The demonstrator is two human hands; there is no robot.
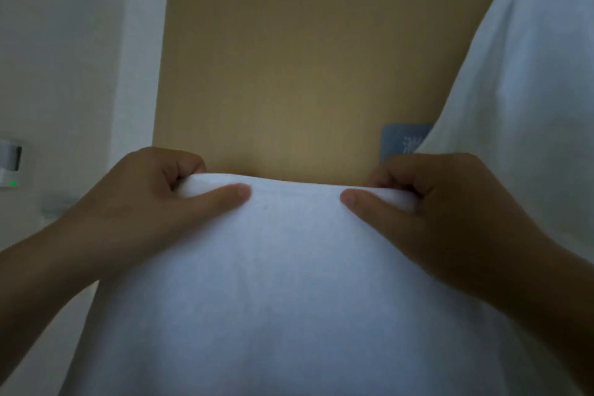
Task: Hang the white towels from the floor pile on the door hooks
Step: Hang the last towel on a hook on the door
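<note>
The wooden door [305, 58] fills the view beyond both hands, with a second white towel [530, 90] already hanging above the right hand [450, 219]. The white towel [289, 283] in hand drapes below both; the left hand [154, 202] and the right each have a closed grip pinching its top edge. No hook is visible, so lifting the taut edge higher seems wise. A blue label [401, 141] just above the right grip has blurred, unreadable writing.
</note>
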